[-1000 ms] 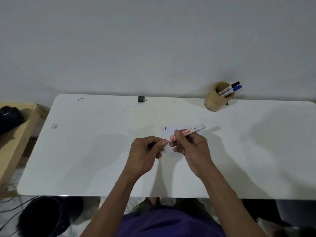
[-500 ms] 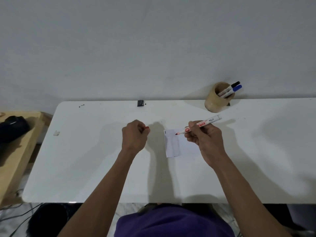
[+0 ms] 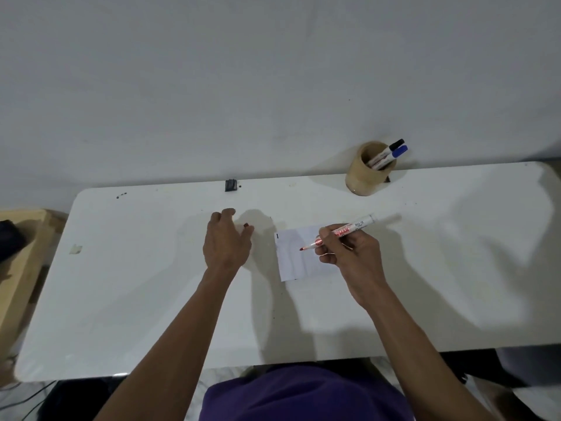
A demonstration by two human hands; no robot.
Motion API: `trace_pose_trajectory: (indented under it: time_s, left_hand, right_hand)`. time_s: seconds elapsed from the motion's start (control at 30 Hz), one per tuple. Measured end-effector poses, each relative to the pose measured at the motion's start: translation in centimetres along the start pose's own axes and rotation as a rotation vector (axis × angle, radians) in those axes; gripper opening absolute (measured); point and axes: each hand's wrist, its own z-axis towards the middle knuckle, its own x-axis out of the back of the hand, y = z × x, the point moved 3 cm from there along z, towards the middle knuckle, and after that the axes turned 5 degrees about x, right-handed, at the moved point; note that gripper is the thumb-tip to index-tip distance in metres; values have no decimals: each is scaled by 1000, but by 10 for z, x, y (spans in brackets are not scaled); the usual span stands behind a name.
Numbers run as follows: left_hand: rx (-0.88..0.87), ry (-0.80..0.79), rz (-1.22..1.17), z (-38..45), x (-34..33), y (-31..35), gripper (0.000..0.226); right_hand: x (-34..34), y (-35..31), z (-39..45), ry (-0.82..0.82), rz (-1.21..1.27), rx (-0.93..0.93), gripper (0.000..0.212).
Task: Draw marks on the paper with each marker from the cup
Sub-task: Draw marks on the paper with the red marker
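Note:
My right hand grips an uncapped red marker, white-bodied, with its red tip just over the left half of the small white paper. A short black mark stands at the paper's top left corner. My left hand rests left of the paper with its fingers apart. The marker's red cap lies on the table right at the thumb tip. At the back right a tan cup holds a black-capped marker and a blue-capped marker.
The white table meets a plain wall at the back. A small black clip sits at the back edge and a scrap of tape at the left. A wooden bench with a dark object stands left.
The hands pulled the cap off the marker and moved apart. My left hand carried the cap left and spread its fingers. My right hand lowered the marker's tip onto the paper.

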Motion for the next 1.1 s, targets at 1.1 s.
trace_pose_trajectory:
  time_s: [1.1]
  left_hand:
    - [-594, 200, 334, -71, -66, -33, 48]
  right_hand:
    - [-30, 63, 69, -147, -348, 172, 16]
